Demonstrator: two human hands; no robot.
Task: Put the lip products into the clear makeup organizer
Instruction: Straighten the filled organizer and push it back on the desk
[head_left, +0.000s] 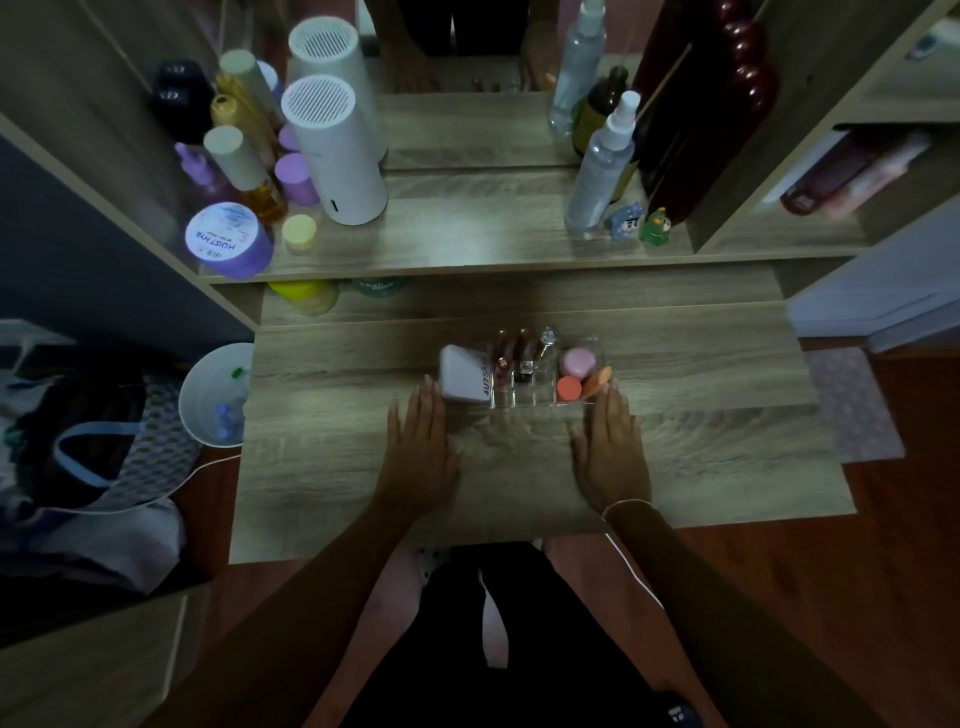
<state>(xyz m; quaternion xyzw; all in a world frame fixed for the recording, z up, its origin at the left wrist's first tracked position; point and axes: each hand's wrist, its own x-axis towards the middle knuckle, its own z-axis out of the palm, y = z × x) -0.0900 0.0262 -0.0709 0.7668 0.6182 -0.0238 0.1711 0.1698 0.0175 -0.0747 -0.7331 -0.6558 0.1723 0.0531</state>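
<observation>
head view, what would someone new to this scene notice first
First, the two bare hands lying flat and empty on the wooden desk, left hand and right hand, on either side of the clear makeup organizer just beyond their fingertips. It already holds upright lip products, with pink and orange round items at its right end. Next, the two white cylinders on the shelf at upper left.

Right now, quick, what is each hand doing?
Left hand: open, flat on the table, holding nothing.
Right hand: open, flat on the table, holding nothing.
</observation>
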